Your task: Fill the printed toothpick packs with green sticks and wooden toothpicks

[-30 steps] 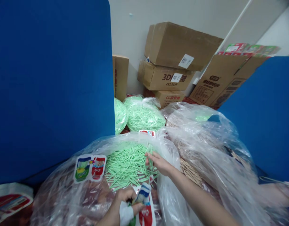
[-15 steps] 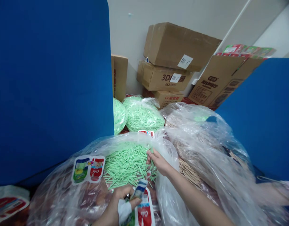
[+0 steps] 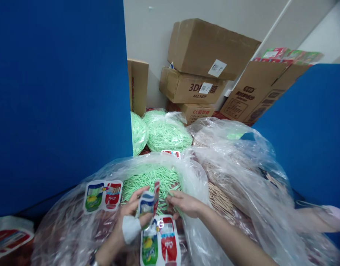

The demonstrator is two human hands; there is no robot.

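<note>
My left hand (image 3: pixel 125 216), with a white wrap near the thumb, grips a small printed packet (image 3: pixel 146 204) that is bent and stands on edge. Close by on the right, my right hand (image 3: pixel 185 204) has its fingers pinched on a few thin green sticks (image 3: pixel 170 192), partly hidden. Behind both hands a heap of green sticks (image 3: pixel 153 175) lies in an opened clear plastic bag (image 3: pixel 193 184). Below them rests a flat double packet (image 3: pixel 160 244) printed green and red with "Cola". A similar double packet (image 3: pixel 102 196) lies on the plastic to the left.
Brown sticks (image 3: pixel 220 201) lie in clear plastic on the right. Full bags of green sticks (image 3: pixel 168 136) sit behind, before stacked cardboard boxes (image 3: pixel 197 87). Blue panels (image 3: pixel 59 103) flank both sides. Another person's arm (image 3: pixel 314 220) reaches in at right. More packets (image 3: pixel 10 236) are at lower left.
My right hand has come down and nearer from the heap to beside the packet. My left hand has risen slightly, turning the packet upright and uncovering the double packet below.
</note>
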